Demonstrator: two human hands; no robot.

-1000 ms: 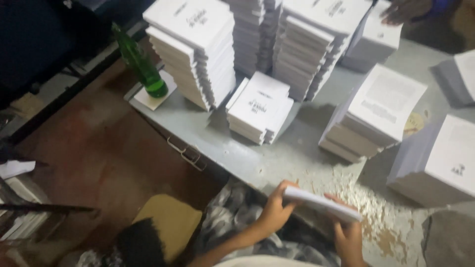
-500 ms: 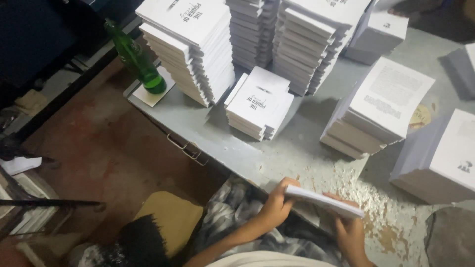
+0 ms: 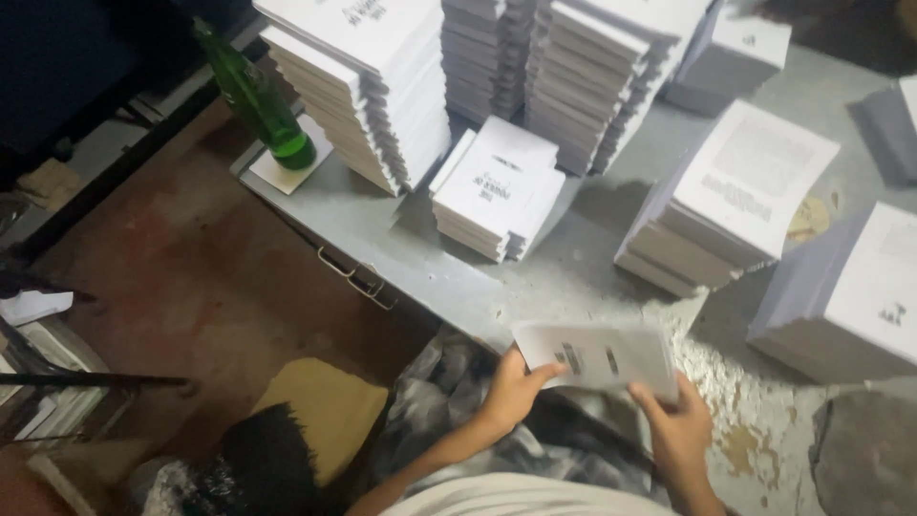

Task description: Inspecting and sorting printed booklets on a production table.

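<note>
Left hand [image 3: 511, 390], right hand [image 3: 680, 432], gripping booklet [image 3: 597, 355]

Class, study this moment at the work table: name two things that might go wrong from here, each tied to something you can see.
1. The tall stack of booklets leans toward the green bottle at the table edge; a nudge might topple either.
2. The left hand and right hand hold the booklet over the table's flaking patch; flakes might soil its pages.
</note>
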